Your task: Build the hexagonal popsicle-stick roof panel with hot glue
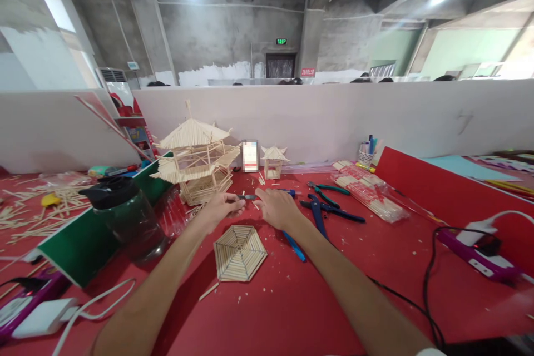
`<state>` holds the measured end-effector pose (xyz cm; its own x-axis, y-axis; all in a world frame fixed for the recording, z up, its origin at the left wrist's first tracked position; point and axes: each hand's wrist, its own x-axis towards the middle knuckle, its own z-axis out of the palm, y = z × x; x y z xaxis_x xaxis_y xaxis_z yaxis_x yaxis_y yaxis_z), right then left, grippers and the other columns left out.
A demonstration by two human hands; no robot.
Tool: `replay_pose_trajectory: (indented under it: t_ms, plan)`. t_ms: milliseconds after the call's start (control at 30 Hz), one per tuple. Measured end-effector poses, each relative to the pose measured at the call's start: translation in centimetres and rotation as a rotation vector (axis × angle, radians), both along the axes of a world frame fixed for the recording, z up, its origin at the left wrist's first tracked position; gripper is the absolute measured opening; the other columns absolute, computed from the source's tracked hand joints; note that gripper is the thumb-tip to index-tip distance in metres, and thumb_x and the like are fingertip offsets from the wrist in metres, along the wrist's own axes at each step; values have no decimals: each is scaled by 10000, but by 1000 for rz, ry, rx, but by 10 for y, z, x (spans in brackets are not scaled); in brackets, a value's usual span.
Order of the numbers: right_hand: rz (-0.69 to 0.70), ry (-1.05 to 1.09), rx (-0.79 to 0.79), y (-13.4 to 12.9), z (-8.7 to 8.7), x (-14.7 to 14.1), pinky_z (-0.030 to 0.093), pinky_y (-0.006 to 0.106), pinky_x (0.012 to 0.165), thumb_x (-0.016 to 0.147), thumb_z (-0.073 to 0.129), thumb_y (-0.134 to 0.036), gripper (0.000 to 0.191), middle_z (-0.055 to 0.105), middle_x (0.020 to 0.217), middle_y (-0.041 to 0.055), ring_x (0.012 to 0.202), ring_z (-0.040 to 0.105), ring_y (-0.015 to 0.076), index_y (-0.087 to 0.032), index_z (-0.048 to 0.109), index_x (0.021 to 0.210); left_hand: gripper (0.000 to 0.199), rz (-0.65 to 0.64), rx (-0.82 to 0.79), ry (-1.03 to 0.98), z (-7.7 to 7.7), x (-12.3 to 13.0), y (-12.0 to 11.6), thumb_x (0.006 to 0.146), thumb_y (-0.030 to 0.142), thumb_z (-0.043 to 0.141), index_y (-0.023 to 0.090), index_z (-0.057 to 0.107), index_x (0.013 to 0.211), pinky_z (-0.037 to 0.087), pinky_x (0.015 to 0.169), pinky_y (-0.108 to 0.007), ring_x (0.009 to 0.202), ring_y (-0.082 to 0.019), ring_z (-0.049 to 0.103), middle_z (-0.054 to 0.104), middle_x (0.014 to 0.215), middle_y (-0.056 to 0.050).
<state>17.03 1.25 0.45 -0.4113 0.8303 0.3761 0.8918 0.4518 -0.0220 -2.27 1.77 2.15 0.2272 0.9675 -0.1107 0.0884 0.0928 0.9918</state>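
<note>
My left hand [227, 207] is closed in a pinch on a small dark, flat metal tool [247, 197], its exact kind unclear. Close by on the right, my right hand [277, 208] is bent with fingers curled downward by the tool's far end; whatever its fingertips hold is hidden. A thin pale stick piece [256, 206] shows between the hands. Nearer to me lies a flat hexagonal panel of wooden sticks [240, 253], with a loose stick [208, 291] at its lower left corner. A blue pen-like object [294, 246] lies partly under my right forearm.
Behind my hands stand a large stick pavilion [194, 158] and a small one [273, 163]. Green-handled pliers [329, 189], a blue cutter [319, 214] and bagged sticks [371, 189] lie right. A dark bottle [129, 219] and power strips [479, 256] flank the red table.
</note>
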Motion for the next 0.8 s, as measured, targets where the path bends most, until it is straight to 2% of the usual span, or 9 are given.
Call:
replay_pose_trajectory:
  t_ms: [133,333,533,800]
  plan:
    - [-19,20,28,-1,1,-1,399,302,707,997,325,-395,311,666,978,88,874,633,238,-229,516,1178,271,-6,-76,-118,-1,-1,2,598,298,858,119,676,690,476,581,-155,592,-63,563,671,710,-27]
    - [-21,3,6,-2,3,0,395,306,742,990,352,-397,303,658,990,92,884,624,235,-227,528,1168,287,-74,-8,-61,0,-5,2,643,329,834,98,671,694,458,541,-150,534,-48,518,633,646,-12]
    - [38,-8,-9,0,6,8,384,304,762,992,354,-400,307,658,990,94,898,610,228,-219,544,1152,219,-72,-116,-102,-3,-5,4,662,265,824,117,677,727,474,564,-137,562,-41,545,667,728,-22]
    - [40,1,13,3,6,16,372,297,741,991,348,-391,322,656,959,87,865,599,227,-206,556,1153,269,-126,-41,-96,-3,-1,1,659,336,824,123,685,749,478,608,-159,585,-51,537,649,722,-13]
